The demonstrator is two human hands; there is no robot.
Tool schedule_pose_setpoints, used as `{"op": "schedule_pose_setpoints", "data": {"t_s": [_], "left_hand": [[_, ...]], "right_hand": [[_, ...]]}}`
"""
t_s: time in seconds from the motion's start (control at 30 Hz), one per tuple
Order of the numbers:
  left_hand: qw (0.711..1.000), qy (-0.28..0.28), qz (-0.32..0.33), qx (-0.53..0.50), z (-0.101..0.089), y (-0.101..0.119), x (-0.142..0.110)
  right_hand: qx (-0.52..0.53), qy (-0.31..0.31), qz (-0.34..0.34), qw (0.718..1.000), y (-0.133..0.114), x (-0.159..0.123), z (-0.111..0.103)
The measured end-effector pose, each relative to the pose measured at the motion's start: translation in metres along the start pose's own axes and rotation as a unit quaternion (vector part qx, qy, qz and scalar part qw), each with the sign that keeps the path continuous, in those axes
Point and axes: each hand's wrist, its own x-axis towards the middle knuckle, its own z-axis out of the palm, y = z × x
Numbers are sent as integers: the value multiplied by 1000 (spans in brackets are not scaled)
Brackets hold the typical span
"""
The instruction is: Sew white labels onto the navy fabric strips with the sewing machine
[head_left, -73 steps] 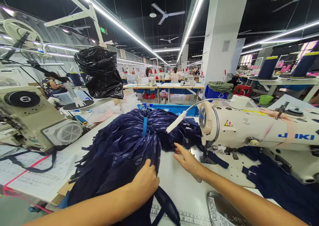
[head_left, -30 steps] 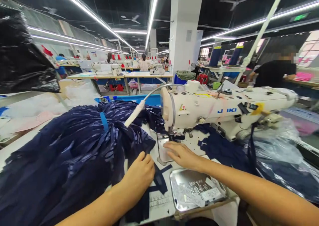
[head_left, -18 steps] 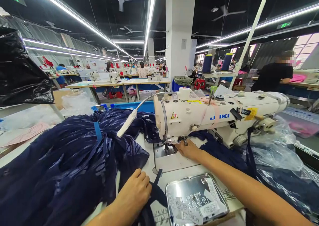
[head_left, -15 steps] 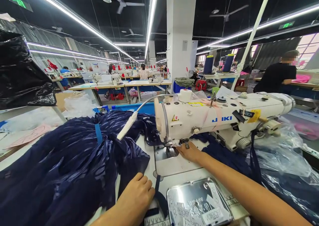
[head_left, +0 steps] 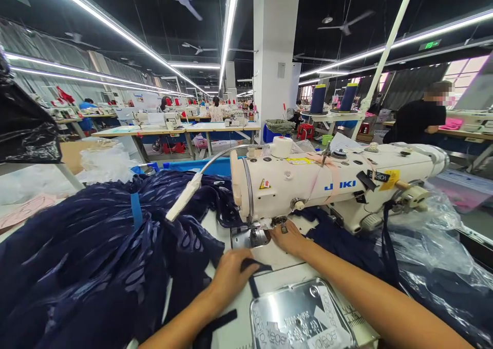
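Observation:
A white sewing machine point(head_left: 285, 185) stands before me, its needle and presser foot over a metal needle plate point(head_left: 241, 238). My left hand point(head_left: 231, 272) is in front of that plate, thumb and fingers closed on a narrow navy fabric strap point(head_left: 261, 266) that sticks out to the right. My right hand point(head_left: 288, 237) rests on the bed just right of the presser foot. Its fingertips are partly hidden behind machine parts, so what they hold does not show. Left of the machine lies a big heap of navy patterned fabric point(head_left: 96, 246) with a blue tie point(head_left: 136, 210) around it.
A shiny metal tin lid point(head_left: 300, 313) with paper labels lies at the front. Clear plastic point(head_left: 427, 241) and navy fabric point(head_left: 342, 241) lie at right. A flexible lamp point(head_left: 185, 195) arches over the heap. A black plastic bag point(head_left: 26, 118) hangs at left. A person point(head_left: 419, 115) sits at far right.
My left hand has moved up and right, close to the needle plate, and now pinches the navy strap. My right hand stays beside the presser foot. The view has shifted slightly right.

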Motion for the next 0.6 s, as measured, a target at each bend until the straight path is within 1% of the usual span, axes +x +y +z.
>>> {"op": "schedule_pose_setpoints", "data": {"t_s": [0.07, 0.13, 0.23, 0.3, 0.37, 0.43, 0.5, 0.6], "left_hand": [[999, 32, -21, -17, -7, -15, -1], [997, 62, -30, -29, -13, -25, -1], [997, 51, -9, -58, -18, -31, 1], [995, 36, -5, -96, -18, -29, 3], [990, 30, -14, -135, -18, -27, 4], [985, 35, -32, -167, -18, -23, 4], [978, 42, -60, -197, -19, -19, 3], [969, 43, -91, -225, -19, -11, 1]], "right_hand": [[1, -12, 5, 1000, 1, -1, -3], [8, -24, -1, 1000, 3, -4, -10], [16, -22, 2, 1000, 5, -16, -31], [18, -12, 7, 1000, 5, -29, -50], [30, -11, -4, 999, 5, -46, -72], [59, -38, -24, 997, 4, -65, -92], [93, -84, -42, 991, 2, -83, -108], [122, -142, -71, 980, -4, -105, -122]]}}
